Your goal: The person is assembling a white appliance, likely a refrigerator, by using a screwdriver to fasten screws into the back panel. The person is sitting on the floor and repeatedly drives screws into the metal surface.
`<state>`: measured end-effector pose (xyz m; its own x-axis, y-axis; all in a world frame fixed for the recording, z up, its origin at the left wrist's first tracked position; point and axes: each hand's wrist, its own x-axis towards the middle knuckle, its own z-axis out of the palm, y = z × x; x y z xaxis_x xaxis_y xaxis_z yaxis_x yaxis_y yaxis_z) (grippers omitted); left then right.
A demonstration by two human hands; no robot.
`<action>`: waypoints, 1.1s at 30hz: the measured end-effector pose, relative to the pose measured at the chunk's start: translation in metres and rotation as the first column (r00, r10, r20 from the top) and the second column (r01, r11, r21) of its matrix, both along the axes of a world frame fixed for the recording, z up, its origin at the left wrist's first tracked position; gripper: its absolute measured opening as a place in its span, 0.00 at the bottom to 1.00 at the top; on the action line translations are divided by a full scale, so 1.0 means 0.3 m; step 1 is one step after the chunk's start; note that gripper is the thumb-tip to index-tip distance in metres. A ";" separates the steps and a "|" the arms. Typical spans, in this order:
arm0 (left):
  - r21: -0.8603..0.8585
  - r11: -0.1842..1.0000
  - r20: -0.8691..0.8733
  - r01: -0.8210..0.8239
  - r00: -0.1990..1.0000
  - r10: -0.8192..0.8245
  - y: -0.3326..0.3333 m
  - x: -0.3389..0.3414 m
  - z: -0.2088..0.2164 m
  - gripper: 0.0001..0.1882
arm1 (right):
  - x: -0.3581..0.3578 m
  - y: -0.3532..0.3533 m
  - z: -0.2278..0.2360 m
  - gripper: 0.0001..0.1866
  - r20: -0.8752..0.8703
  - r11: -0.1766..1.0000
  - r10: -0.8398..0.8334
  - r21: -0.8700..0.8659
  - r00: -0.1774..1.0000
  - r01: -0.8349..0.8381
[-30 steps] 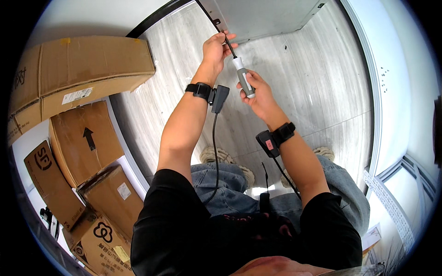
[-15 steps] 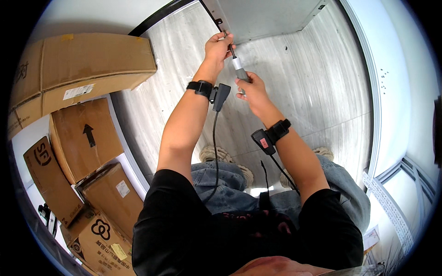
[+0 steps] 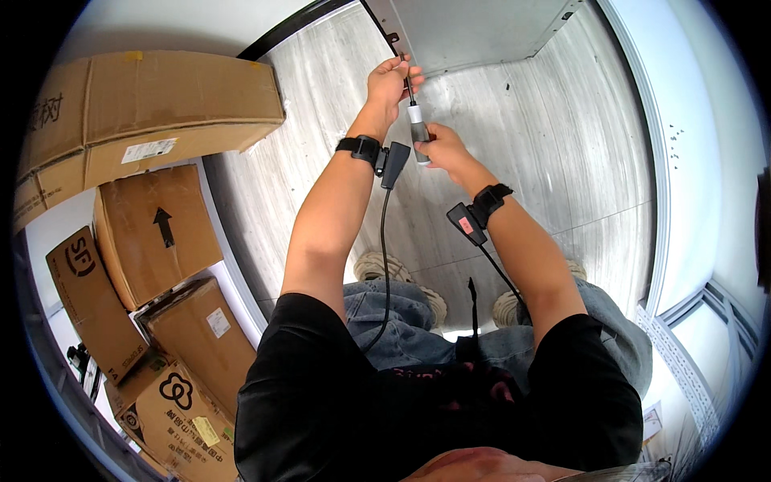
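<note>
Two hands gripping a screwdriver (image 3: 417, 128), left hand (image 3: 387, 83) pinching shaft, right hand (image 3: 442, 149) clasping handle, brown cartons (image 3: 152, 233) left.

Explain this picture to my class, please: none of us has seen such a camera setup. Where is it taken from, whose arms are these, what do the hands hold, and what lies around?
The one picture comes from a wide fisheye camera worn on a person's head, looking down, so straight edges bend. The two forearms rising from the lower edge are that person's own. Each wrist wears a black band with a small box and cable. The right hand grips the grey handle of a screwdriver; the left hand steadies its thin shaft near the tip, at a metal panel on the grey wood-look floor. Cardboard boxes are stacked to the left. Below you see jeans and light shoes.
</note>
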<state>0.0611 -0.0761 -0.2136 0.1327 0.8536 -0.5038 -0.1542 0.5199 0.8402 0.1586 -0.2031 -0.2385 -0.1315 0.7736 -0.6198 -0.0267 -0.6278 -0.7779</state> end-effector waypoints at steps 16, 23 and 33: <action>0.040 0.998 -0.090 0.039 0.995 -0.035 -0.008 -0.003 0.003 0.11 | 0.038 -0.031 -0.037 0.18 -0.243 0.999 -0.034 0.001 0.969 0.036; 0.075 0.993 -0.220 0.096 0.972 -0.077 0.005 -0.006 -0.001 0.12 | 0.019 -0.019 -0.019 0.18 -0.013 0.999 0.053 -0.003 0.998 -0.053; 0.070 0.994 -0.153 0.088 0.985 -0.077 -0.001 -0.007 0.005 0.13 | 0.059 -0.030 -0.016 0.20 -0.290 0.999 0.052 0.010 0.956 -0.051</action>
